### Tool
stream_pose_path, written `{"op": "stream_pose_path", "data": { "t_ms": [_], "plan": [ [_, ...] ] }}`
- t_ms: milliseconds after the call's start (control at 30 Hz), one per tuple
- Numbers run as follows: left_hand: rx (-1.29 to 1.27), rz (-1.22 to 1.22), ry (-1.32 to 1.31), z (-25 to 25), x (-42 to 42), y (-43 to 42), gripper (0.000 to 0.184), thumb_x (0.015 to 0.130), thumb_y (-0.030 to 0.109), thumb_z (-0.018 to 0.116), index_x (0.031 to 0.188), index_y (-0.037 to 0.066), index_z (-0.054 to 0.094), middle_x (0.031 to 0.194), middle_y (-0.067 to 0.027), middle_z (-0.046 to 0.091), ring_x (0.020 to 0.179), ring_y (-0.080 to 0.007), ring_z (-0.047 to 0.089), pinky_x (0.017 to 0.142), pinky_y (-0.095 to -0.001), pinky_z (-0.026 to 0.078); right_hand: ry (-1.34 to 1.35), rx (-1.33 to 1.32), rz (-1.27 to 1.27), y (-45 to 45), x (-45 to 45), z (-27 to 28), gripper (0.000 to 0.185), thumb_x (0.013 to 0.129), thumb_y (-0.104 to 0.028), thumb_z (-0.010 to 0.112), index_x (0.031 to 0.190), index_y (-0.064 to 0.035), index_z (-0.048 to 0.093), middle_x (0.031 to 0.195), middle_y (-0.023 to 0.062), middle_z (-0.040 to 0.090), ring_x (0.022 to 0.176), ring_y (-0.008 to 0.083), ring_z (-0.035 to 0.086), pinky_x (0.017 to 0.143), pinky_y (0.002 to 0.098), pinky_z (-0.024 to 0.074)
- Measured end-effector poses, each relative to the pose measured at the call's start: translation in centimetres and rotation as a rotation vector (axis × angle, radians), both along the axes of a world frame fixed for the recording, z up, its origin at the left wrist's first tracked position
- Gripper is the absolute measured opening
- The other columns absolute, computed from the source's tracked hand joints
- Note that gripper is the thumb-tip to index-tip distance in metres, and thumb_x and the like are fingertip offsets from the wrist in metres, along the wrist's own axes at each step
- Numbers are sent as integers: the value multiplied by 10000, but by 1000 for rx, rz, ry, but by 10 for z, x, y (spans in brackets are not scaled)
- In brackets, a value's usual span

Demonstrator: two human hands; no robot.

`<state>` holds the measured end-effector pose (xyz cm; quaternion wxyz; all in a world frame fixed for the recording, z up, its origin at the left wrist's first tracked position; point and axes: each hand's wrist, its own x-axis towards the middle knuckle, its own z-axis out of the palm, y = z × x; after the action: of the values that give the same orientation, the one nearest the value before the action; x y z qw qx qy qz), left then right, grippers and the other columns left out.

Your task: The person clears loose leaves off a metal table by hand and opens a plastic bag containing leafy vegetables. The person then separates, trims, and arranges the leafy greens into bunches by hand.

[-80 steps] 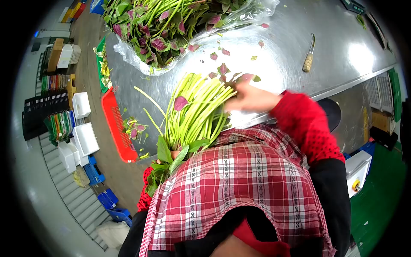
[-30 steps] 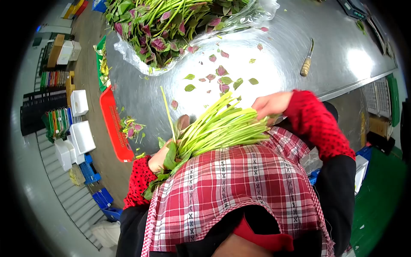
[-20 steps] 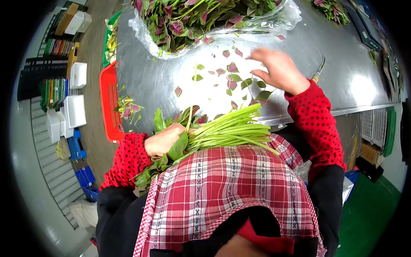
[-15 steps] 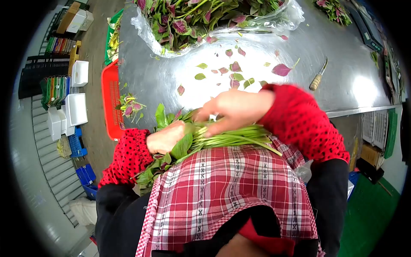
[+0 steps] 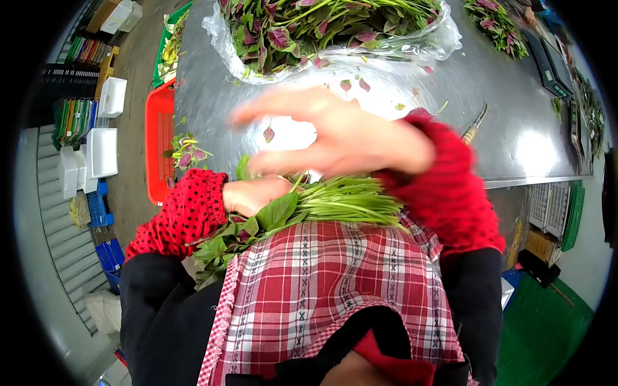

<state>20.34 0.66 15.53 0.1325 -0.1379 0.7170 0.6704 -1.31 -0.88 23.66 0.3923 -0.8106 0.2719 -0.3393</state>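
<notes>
My left hand (image 5: 254, 196) is wrapped round a bunch of amaranth greens (image 5: 351, 202) at the table's near edge, against the checked apron (image 5: 335, 276). Its pale green stems point right, and its green and purple leaves hang down to the left. Above the bunch is my right hand (image 5: 335, 132), smeared by motion, thumb and fingers spread apart with nothing seen between them. It hides part of the tabletop and the loose leaves there. A clear plastic bag (image 5: 444, 42) at the far side holds a big heap of amaranth (image 5: 322, 32).
A hooked knife with a wooden handle (image 5: 472, 134) lies at right on the metal table (image 5: 528, 122). Another amaranth bunch (image 5: 496, 26) and a dark scale-like device (image 5: 547, 67) are at far right. Trimmings (image 5: 190, 153) lie at left, near a red basket (image 5: 154, 141).
My right hand has lifted off the stems and swung up and to the left, its fingers spreading. My left hand keeps hold of the bunch. The view has shifted slightly.
</notes>
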Motion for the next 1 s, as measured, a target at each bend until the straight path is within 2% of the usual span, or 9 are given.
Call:
{"op": "stream_pose_path", "data": {
  "t_ms": [167, 233, 400, 533, 600, 667, 767, 833, 1000],
  "plan": [
    [14, -51, -185, 0, 12, -12, 373, 750, 261, 663, 956, -41, 590, 818, -116, 634, 731, -165, 573, 660, -363, 458, 548, 802, 498, 28, 8, -86, 608, 814, -378, 694, 1235, 27, 525, 1039, 177, 662, 970, 252, 631, 901, 348, 486],
    [285, 8, -140, -4, 15, -12, 621, 737, 261, 738, 1209, -85, 532, 1076, -116, 645, 931, -132, 557, 834, -293, 467, 512, 912, 510, 40, -23, -96, 600, 769, -323, 743, 1204, 34, 535, 1002, 165, 670, 903, 243, 640, 847, 339, 505],
    [313, -44, -140, -37, 5, -26, 645, 718, 226, 786, 1225, -67, 515, 1066, -112, 642, 936, -156, 574, 838, -289, 470, 369, 1091, 482, 63, -69, -106, 640, 726, -212, 795, 1244, 38, 514, 1016, 127, 672, 906, 195, 624, 846, 323, 500],
    [-66, 450, -430, 48, 3, -62, 537, 784, 328, 720, 1157, -26, 567, 1011, -128, 643, 952, -223, 588, 852, -359, 488, 222, 1156, 316, 88, -76, -119, 586, 688, -71, 774, 1212, 46, 539, 1024, 90, 663, 926, 159, 600, 842, 299, 484],
    [-1022, 713, -113, 69, 39, -80, 309, 820, 257, 676, 928, -26, 615, 769, -82, 632, 680, -167, 607, 646, -311, 496, 112, 1201, 168, 100, -80, -115, 513, 680, 15, 698, 1172, 52, 558, 1017, 80, 660, 916, 142, 599, 823, 280, 479],
    [-585, 558, -228, 103, 64, -61, 278, 812, 245, 685, 673, 9, 640, 557, -43, 565, 567, -95, 546, 562, -298, 450, -95, 1269, 29, 120, -82, -123, 510, 676, 21, 694, 1170, 47, 566, 1024, 78, 660, 921, 140, 600, 829, 280, 477],
    [-375, 16, -278, 69, 34, 7, 436, 905, 424, 590, 909, 2, 698, 776, -90, 686, 720, -204, 645, 703, -315, 508, -373, 1345, -159, 131, -82, -133, 552, 658, 34, 685, 1196, 40, 559, 1044, 81, 661, 944, 155, 615, 856, 292, 477],
    [-70, 81, -268, 19, 17, 21, 562, 954, 455, 475, 1272, -6, 523, 1206, -190, 590, 1113, -277, 563, 967, -355, 427, -617, 1239, -253, 117, -69, -130, 513, 696, 26, 656, 1198, 48, 551, 1066, 100, 655, 935, 176, 624, 864, 303, 483],
    [461, 844, 219, -37, -36, 33, 527, 962, 351, 488, 1342, -9, 429, 1281, -128, 540, 1160, -218, 530, 1002, -358, 420, -510, 1072, -370, 69, -24, -117, 456, 750, -35, 736, 1156, 26, 536, 1036, 106, 659, 881, 176, 643, 797, 295, 520]
  ]
}}
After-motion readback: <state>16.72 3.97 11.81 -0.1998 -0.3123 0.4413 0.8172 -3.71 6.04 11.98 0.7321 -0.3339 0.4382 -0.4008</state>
